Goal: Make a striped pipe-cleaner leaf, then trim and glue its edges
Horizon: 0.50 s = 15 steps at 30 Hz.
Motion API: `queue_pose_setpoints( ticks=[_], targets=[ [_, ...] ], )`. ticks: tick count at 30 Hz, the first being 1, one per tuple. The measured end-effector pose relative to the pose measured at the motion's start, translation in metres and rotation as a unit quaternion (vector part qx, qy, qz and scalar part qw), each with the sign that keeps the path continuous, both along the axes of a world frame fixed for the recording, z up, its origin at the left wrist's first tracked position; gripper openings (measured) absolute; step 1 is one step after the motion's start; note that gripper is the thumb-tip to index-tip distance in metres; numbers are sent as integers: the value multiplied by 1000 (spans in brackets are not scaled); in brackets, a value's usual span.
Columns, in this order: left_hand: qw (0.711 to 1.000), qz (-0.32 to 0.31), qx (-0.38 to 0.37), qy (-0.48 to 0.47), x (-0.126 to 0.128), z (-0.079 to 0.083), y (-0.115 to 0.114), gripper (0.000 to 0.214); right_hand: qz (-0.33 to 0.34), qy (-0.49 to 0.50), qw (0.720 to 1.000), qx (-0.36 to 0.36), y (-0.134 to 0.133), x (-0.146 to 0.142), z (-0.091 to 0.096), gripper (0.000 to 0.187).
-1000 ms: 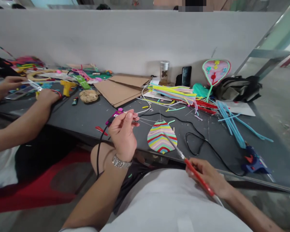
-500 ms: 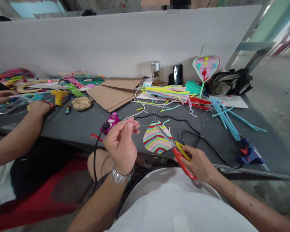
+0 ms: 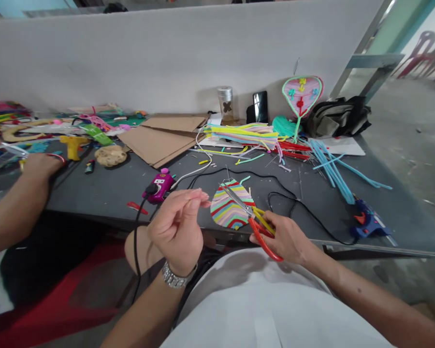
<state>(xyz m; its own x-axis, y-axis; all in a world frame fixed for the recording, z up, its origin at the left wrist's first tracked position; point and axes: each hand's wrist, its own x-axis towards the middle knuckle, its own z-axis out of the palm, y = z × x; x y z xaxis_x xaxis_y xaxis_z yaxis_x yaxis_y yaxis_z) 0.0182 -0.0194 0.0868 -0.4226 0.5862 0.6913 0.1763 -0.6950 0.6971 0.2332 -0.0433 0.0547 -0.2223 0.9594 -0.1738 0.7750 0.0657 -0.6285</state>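
My right hand (image 3: 286,237) is wrapped round the handles, one red and one yellow, of a pair of scissors (image 3: 241,200). The blades point up and left over a leaf-shaped panel (image 3: 232,212) of striped pipe cleaners at the table's near edge. Two thin wire ends stick up from the panel's top. My left hand (image 3: 179,217), with a metal watch at the wrist, is raised left of the panel. Its thumb and fingertips are pinched together; what they hold, if anything, is too fine to make out.
A purple power socket (image 3: 161,186) stands beyond my left hand. Pipe cleaner bundles (image 3: 242,135), cardboard sheets (image 3: 166,137) and a finished fan shape (image 3: 302,96) lie or stand behind. A blue glue gun (image 3: 369,220) with its black cord is at right. A co-worker's arm (image 3: 25,198) reaches in at left.
A fine strand seen running from my left fingertips toward the scissors no longer shows. The view has shifted slightly; both hands stay in nearly the same places over the table edge.
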Motion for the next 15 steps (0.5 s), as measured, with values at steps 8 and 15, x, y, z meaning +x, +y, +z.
queue_pose_setpoints(
  ticks=[8,15],
  targets=[
    [999,-2,31,17,-1,-3,0,8,13,4,1000,-9,-2,0,-1,38],
    [997,3,50,67,0,-3,-4,9,1,36,999,-32,-1,-2,1,38]
  ],
)
